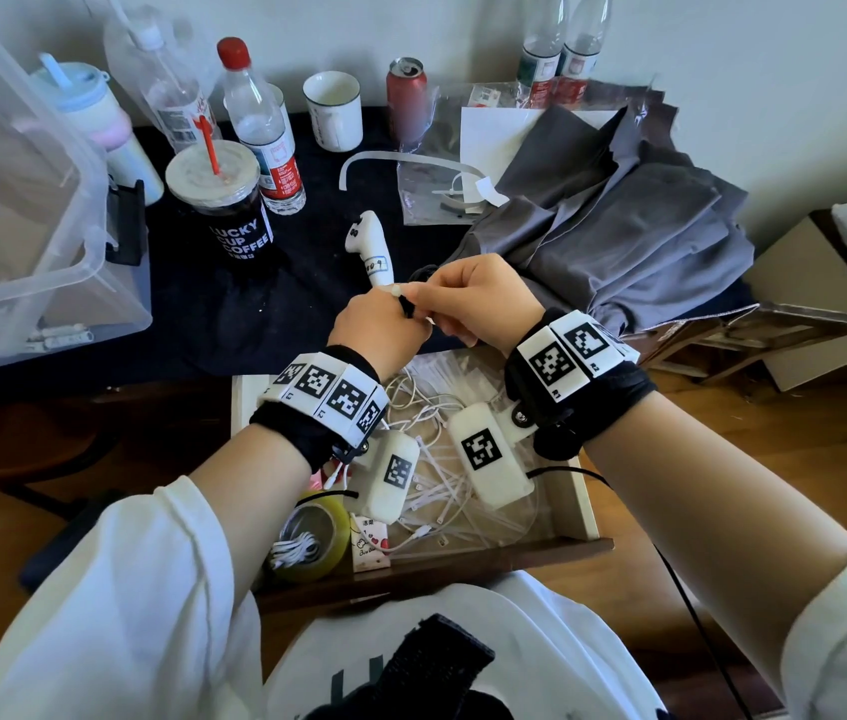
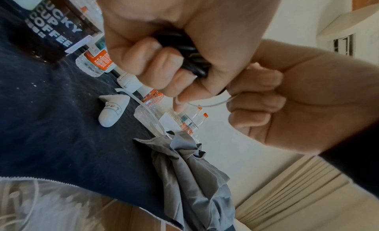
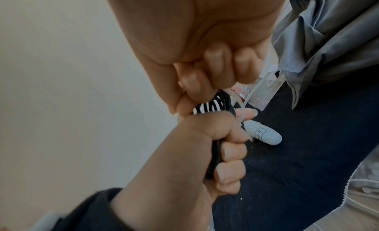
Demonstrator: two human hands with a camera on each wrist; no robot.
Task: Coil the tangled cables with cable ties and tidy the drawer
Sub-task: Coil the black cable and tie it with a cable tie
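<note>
- Where the table ends, an open drawer shows tangled white cables, partly hidden by both wrists.
- Coffee cup reads "LUCKY CUP COFFEE".
- Left hand is fisted round a coiled black cable, mostly buried in its fingers.
- Right hand pinches a thin white cable tie; its ends are hard to follow.

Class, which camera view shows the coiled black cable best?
The right wrist view: the black cable shows separate loops in the left hand. The left wrist view shows only a dark bundle inside the fist; the head view shows just a sliver.
</note>
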